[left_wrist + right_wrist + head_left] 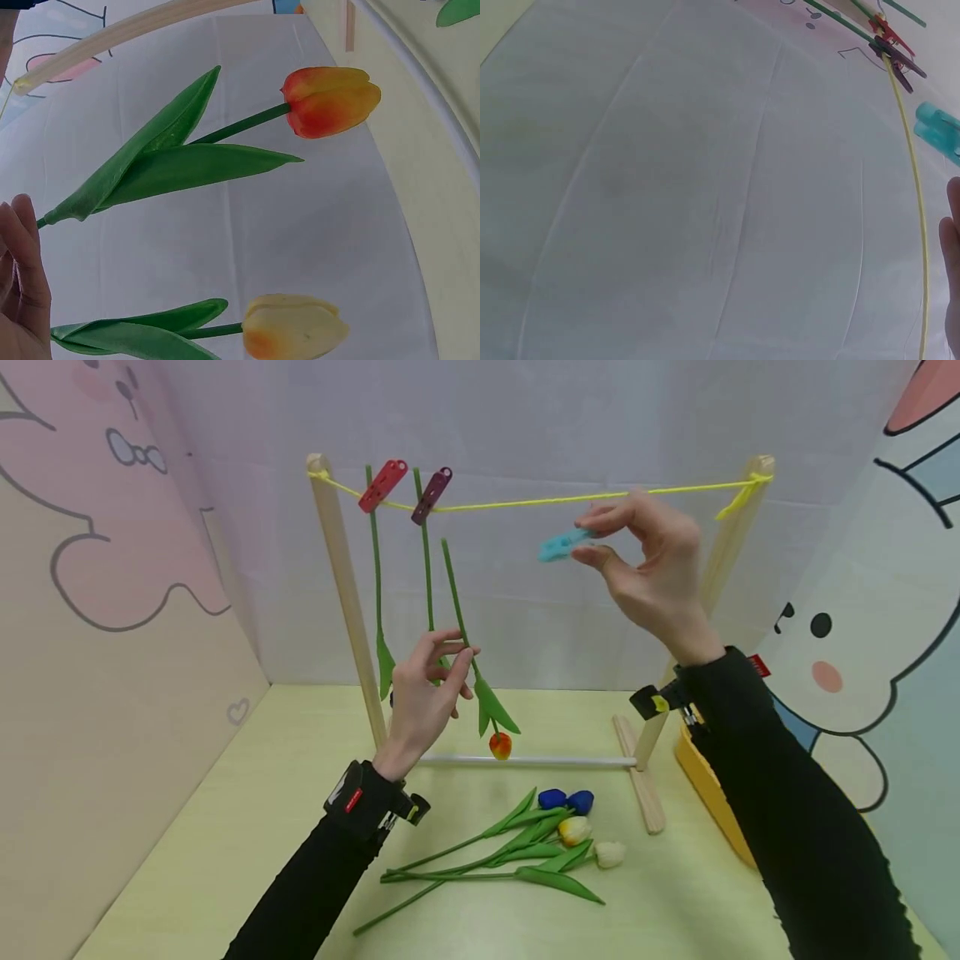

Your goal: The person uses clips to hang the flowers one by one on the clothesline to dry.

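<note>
My left hand [429, 693] pinches the green stem of an orange-red tulip [500, 745], which hangs bloom down below the yellow string [540, 502]. In the left wrist view the orange-red bloom [334, 101] shows large, with its two leaves beside the fingers. Between thumb and fingers of my right hand [652, 560] is a light blue clothespin [564, 545], held in front of the string. The right wrist view shows this clothespin [939, 131] beside the string. A red clothespin [383, 486] and a dark purple clothespin [432, 495] each clip a tulip stem to the string's left part.
The string runs between two wooden posts [345, 602], with a white bar [525, 762] low between them. Several tulips [517, 852], blue, yellow-white and white, lie on the table in front. A yellow container [712, 793] stands at the right, partly behind the right arm.
</note>
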`<move>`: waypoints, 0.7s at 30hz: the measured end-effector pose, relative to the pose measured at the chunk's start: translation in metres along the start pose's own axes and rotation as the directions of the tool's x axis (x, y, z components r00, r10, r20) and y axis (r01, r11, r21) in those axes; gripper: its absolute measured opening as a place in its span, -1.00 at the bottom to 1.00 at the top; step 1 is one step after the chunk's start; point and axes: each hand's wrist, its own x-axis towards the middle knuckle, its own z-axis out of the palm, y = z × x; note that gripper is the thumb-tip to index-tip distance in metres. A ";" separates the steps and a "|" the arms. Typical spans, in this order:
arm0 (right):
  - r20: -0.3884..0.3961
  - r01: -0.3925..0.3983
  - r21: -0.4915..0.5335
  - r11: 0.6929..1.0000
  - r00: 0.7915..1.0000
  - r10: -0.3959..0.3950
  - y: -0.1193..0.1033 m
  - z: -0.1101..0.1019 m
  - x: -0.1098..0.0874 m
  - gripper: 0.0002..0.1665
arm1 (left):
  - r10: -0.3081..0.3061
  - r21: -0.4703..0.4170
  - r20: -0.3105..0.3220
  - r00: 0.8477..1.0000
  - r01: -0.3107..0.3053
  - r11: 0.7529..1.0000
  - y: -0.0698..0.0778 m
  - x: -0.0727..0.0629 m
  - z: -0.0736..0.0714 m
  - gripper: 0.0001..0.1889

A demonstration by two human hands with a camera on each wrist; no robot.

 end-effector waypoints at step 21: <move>0.128 -0.089 -0.101 0.991 0.987 0.101 0.004 0.024 0.060 -0.84 | -0.029 0.013 -0.003 1.000 0.029 0.999 0.012 0.050 0.008 -0.64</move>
